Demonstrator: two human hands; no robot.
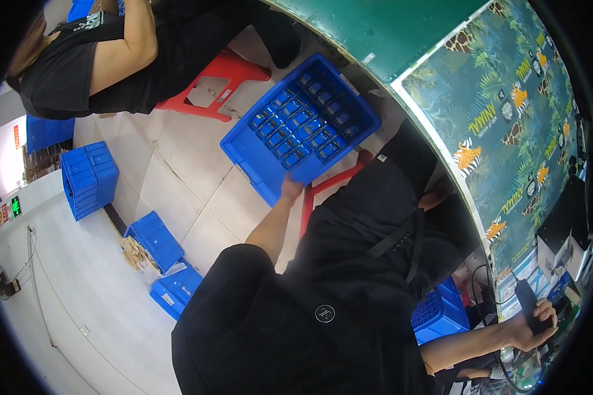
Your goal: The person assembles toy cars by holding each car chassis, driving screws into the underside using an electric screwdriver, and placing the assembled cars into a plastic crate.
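Note:
At the near side of a blue plastic crate [257, 158], my left hand [292, 188] is closed on the rim; its fingers are partly hidden. Rows of small blue-and-black moulded items [300, 125] fill much of the crate, while a strip of its floor at the left is bare. Out to the far right, my right hand [537, 329] is wrapped around a black oblong device [526, 301], whose exact kind I cannot make out. That hand is beside the cluttered end of the workbench.
A red stool [211, 89] and a seated co-worker in black [105, 72] are at the upper left. More blue crates [91, 179] stand along the white wall. The bench with a patterned green mat [494, 131] curves down the right side. Another blue crate [441, 313] sits beneath it.

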